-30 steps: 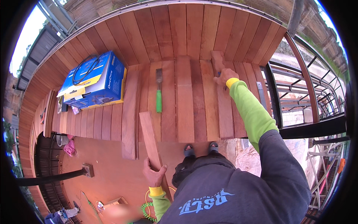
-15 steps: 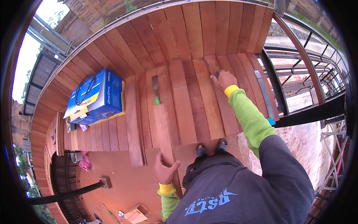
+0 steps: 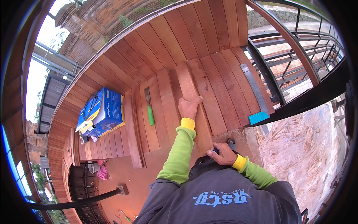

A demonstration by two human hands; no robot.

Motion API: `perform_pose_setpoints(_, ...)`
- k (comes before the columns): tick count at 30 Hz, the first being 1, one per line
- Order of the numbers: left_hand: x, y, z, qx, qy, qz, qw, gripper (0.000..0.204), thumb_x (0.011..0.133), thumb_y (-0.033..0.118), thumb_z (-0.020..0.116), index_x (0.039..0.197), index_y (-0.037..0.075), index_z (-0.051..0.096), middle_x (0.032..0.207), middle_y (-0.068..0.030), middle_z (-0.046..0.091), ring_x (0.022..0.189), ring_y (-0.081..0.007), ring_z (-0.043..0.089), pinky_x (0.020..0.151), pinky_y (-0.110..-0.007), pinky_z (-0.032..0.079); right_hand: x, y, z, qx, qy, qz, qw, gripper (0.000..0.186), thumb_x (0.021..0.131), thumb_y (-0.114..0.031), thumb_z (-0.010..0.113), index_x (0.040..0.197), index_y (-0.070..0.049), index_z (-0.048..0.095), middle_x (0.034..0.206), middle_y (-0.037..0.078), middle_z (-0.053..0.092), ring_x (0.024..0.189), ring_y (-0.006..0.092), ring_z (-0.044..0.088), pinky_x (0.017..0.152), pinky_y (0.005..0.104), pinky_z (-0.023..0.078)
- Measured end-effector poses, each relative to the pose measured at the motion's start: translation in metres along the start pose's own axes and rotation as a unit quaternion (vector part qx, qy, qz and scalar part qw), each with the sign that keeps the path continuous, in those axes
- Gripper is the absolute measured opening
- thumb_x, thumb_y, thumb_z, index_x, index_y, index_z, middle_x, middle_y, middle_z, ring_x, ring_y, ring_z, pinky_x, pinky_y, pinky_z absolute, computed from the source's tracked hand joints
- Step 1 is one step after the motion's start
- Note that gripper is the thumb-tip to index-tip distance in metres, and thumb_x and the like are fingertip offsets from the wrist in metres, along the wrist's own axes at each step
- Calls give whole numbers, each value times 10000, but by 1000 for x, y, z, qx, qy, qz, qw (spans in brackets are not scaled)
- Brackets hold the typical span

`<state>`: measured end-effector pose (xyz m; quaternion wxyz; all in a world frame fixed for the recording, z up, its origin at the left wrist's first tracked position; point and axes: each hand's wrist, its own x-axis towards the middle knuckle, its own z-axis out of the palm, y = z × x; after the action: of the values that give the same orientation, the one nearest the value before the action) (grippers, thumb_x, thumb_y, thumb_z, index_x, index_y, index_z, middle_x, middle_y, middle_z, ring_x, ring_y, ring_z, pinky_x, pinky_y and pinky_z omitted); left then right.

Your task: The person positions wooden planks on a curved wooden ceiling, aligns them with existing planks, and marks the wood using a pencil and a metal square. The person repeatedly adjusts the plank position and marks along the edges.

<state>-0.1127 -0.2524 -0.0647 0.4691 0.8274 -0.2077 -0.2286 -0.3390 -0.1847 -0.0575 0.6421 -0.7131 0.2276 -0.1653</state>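
Note:
A loose reddish-brown wooden plank lies lengthwise over the bench slats, its near end by my body. My left hand is closed across the middle of the plank, thumb stretched over its right edge. At the plank's near end, my right hand is closed on a small dark-blue object, mostly hidden by the fingers, kind unclear. Left of the plank, a green-handled chisel rests on the slats. A square with a steel blade and turquoise handle lies toward the bench's right end.
A blue and yellow cardboard box with a black cable on top stands on the bench at left. Beside it, stacked boards jut past the front edge. Black metal framing borders the right end. A dark post crosses the lower left.
My left hand has moved up and right onto the plank, now lying farther right and off the chisel's handle. My right hand has come back from the far slats to the plank's near end.

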Motion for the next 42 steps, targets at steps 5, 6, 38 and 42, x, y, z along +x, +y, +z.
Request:
perform_pose_setpoints(5,-14,23,47,55,-58,-40,996,782,594,358,858,1098,-138,524,1069,-243,623,966,-311,621,851,-374,488,-25,31,-22,60,139,79,985,240,928,-191,571,826,26,589,621,109,573,579,145,532,555,333,436)
perform_pose_setpoints(6,-16,20,53,56,-54,-30,996,778,596,365,857,1091,-139,531,1066,-245,624,970,-312,621,851,-376,487,-27,33,-24,77,157,82,981,215,931,-154,559,817,26,588,632,77,594,590,120,541,558,312,438)
perform_pose_setpoints(38,40,-4,87,107,7,81,991,681,601,391,869,943,-133,599,947,-240,650,861,-302,630,773,-397,503,15,71,-18,187,268,52,944,225,955,-162,525,812,8,559,644,60,590,613,134,568,591,307,457)
perform_pose_setpoints(42,40,-5,89,111,22,110,987,691,600,397,868,945,-139,602,927,-238,653,860,-297,633,774,-392,502,14,68,-20,183,260,59,946,217,956,-158,520,823,8,559,647,62,590,621,131,568,598,305,457)
